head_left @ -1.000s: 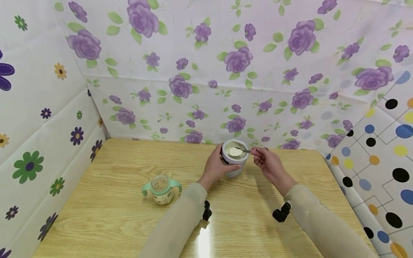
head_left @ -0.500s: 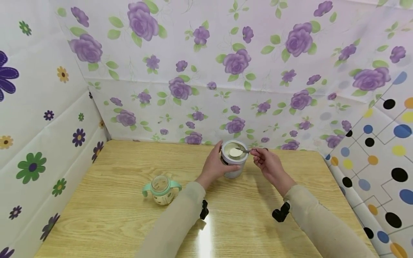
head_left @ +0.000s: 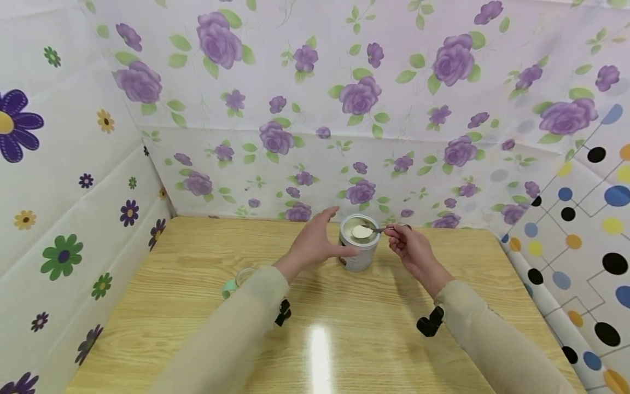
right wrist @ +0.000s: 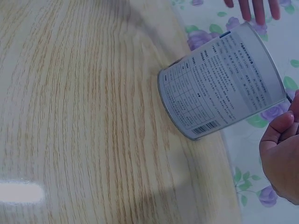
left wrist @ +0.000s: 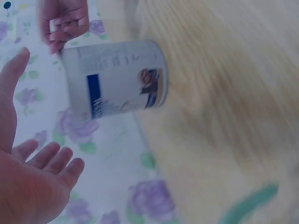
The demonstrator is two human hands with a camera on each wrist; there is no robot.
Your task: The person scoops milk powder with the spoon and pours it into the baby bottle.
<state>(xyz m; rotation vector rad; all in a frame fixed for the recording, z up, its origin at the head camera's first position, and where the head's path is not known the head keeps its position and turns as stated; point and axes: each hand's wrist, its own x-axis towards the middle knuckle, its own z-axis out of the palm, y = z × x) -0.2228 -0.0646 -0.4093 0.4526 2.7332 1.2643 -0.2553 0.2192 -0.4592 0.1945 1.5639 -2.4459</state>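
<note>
A silver tin [head_left: 360, 253] of pale powder stands upright on the wooden table [head_left: 344, 339], near the far edge and close to the flowered backdrop [head_left: 315, 109]. The right hand [head_left: 411, 247] is just to the right of the tin, its fingers curled and pinching the handle of a metal spoon [head_left: 369, 231]; the spoon's bowl, heaped with powder, sits level over the tin's open mouth. In the right wrist view the tin [right wrist: 223, 80] shows its printed label and barcode, with the curled right hand [right wrist: 280, 158] at the frame's edge beside it. The left hand [head_left: 315, 241] is on the tin's left side with its fingers straight and spread, holding nothing; in the head view its thumb lies close against the tin wall, and whether it touches cannot be told there. The left wrist view shows the left hand [left wrist: 32, 177] with palm open and apart from the tin [left wrist: 114, 77], with blurred backdrop between them, and the right hand's fingers [left wrist: 65, 23] curled above the tin's rim. A mint-green handled baby bottle [head_left: 235, 280] stands further left on the table, mostly hidden behind the left sleeve [head_left: 226, 339]. Small black wrist mounts show under both forearms
</note>
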